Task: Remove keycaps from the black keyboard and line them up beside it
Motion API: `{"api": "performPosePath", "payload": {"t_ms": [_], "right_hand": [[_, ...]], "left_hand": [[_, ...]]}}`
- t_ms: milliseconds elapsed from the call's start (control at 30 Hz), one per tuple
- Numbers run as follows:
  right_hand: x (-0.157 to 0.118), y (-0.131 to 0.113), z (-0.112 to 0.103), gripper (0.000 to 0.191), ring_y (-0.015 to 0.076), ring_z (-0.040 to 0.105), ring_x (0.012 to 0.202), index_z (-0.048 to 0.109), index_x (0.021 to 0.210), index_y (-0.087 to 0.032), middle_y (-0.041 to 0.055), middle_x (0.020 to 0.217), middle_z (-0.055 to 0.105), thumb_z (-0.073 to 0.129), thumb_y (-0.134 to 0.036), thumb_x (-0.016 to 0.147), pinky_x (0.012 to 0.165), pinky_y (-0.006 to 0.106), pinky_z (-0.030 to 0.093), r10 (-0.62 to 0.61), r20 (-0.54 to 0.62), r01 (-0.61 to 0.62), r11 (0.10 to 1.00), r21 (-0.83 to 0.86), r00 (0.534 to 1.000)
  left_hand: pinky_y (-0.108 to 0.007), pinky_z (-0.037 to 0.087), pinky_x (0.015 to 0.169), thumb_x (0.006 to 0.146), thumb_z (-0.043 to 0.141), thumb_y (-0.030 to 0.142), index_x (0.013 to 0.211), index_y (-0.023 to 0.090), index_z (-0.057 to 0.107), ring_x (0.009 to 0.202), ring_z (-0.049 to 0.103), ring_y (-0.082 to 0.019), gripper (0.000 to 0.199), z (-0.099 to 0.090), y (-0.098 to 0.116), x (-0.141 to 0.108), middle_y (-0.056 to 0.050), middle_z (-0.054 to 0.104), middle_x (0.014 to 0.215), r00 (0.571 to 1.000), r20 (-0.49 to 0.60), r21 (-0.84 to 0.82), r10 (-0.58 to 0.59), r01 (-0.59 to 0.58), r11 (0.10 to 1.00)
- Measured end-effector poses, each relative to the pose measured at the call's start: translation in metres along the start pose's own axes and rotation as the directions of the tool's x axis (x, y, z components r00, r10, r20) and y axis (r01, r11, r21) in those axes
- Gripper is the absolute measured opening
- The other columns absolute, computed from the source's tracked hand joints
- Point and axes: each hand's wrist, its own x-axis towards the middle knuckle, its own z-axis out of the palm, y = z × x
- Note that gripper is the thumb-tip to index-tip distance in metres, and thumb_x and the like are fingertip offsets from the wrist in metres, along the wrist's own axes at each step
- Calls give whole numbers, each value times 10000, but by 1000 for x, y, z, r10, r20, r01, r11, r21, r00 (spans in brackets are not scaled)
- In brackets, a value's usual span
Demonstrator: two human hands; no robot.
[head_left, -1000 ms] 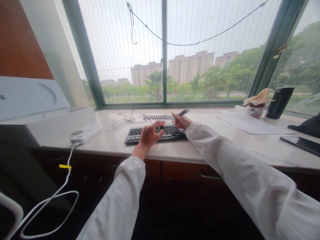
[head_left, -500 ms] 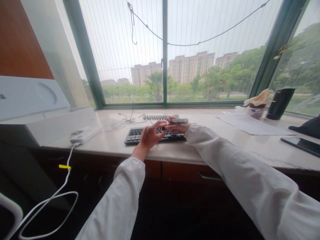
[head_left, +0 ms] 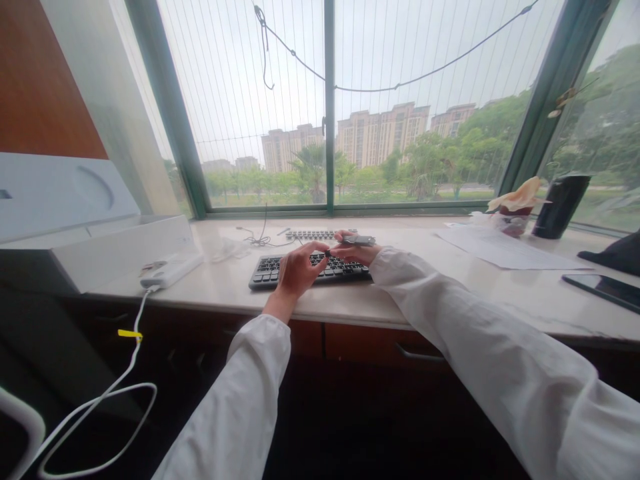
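A black keyboard [head_left: 270,272] lies near the front edge of the white counter, partly hidden under both hands. My left hand [head_left: 299,267] is over its middle, thumb and index finger pinched at a small dark piece [head_left: 327,253] that looks like a keycap. My right hand [head_left: 354,251] is just to the right, its fingertips meeting the left ones at that piece. A grey and black metal tool [head_left: 359,240] rests in the grasp of the right hand. Behind the hands lies a row of loose keys or a second keyboard part [head_left: 313,235].
An open white box [head_left: 125,247] and a white power strip [head_left: 173,269] with a cable stand at the left. Crumpled clear plastic [head_left: 227,249] and a thin dark cable lie behind. Paper sheets [head_left: 505,248], a black cup [head_left: 560,207] and a phone [head_left: 603,289] are at the right.
The fingertips of my left hand have shifted slightly, and the small dark piece shows more clearly between the hands. The tool has tilted a little in my right hand.
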Motion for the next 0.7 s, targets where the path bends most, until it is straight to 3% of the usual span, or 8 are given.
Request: {"api": "performPosePath", "payload": {"t_ms": [300, 533, 700], "right_hand": [[4, 2, -2, 533, 68, 467, 533, 374, 798, -232, -64, 666, 573, 820, -382, 549, 452, 160, 326, -17, -38, 17, 1000, -17, 999], [7, -1, -5, 535, 53, 435, 478, 325, 780, -231, -20, 715, 655, 771, -466, 601, 441, 166, 314, -75, -120, 76, 997, 4, 990], [9, 6, -3, 513, 47, 374, 433, 334, 792, -238, -61, 635, 597, 758, -472, 621, 405, 170, 271, -116, -136, 105, 991, -84, 984]], "left_hand": [[-224, 398, 587, 841, 595, 376, 956, 257, 667, 708, 608, -128, 181, -1, 1, 1, 14, 697, 943, 999, -20, 2, -26, 26, 1000], [-219, 392, 572, 844, 589, 352, 951, 241, 661, 694, 607, -128, 170, -2, 3, 2, 3, 692, 937, 998, -14, -2, -62, 62, 998], [-217, 393, 566, 840, 593, 369, 943, 239, 658, 624, 579, -111, 179, -3, 6, 2, 3, 692, 917, 996, -13, -1, -83, 83, 997]]}}
